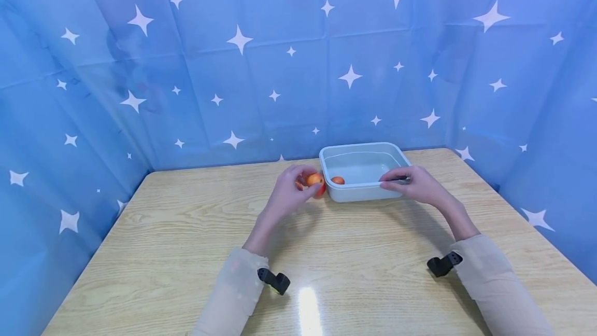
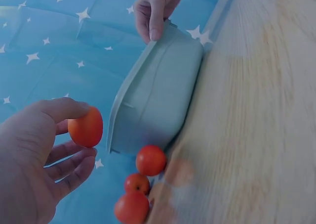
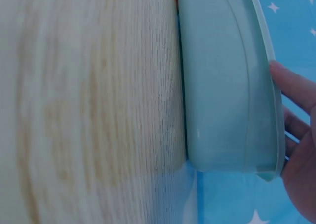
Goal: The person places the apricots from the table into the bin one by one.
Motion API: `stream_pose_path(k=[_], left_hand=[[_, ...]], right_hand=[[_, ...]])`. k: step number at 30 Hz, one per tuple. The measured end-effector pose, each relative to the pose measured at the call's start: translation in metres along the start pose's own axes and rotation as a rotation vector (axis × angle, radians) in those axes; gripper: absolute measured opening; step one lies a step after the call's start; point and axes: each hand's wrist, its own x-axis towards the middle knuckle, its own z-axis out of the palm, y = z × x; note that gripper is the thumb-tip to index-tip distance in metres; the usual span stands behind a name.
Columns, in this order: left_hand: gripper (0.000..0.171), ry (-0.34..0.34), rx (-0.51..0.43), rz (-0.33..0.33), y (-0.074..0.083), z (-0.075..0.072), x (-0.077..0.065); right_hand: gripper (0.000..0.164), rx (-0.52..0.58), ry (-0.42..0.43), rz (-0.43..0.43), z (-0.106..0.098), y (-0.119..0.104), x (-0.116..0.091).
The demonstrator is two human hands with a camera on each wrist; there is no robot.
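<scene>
My left hand (image 1: 289,191) pinches a small round orange-red fruit (image 2: 86,128), tomato-like, between thumb and fingertips. It holds the fruit above the table, just left of a pale blue-green plastic basin (image 1: 366,194). Inside the basin, near its left wall, lies another orange-red fruit (image 1: 338,180). At the basin's right front, my right hand (image 1: 418,184) grips the rim, with the thumb on the outer side and the fingers over the inner side. Three more fruits, including a round red one (image 2: 151,160), lie by the basin's left end; the head view shows them partly hidden behind the left hand.
The basin stands near the far edge of a light wood-grain table (image 1: 196,232). Behind and beside the table hangs a blue curtain (image 1: 289,66) with white stars. Each sleeve carries a small black wrist camera (image 1: 274,280).
</scene>
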Motion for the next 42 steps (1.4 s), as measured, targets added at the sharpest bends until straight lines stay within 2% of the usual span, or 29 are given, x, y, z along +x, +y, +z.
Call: stream_pose_path(k=[8,22,27,33,42], left_hand=[[0.029,0.023,-0.068,0.099,0.012,0.003,0.007],[0.03,0.095,-0.101,0.139,0.022,0.013,0.013],[0.029,0.107,-0.102,0.144,0.024,0.017,0.016],[0.029,0.12,-0.108,0.12,0.027,0.022,0.018],[0.028,0.124,-0.156,0.106,0.031,0.031,0.023]], right_hand=[[0.018,-0.007,0.001,0.014,-0.002,0.002,0.001],[0.018,0.003,0.0,0.001,-0.001,0.003,0.001],[0.018,0.003,-0.003,0.006,-0.001,0.002,0.0],[0.018,0.006,-0.003,0.008,0.0,0.002,0.0],[0.017,0.005,-0.004,-0.001,0.001,0.003,0.001]])
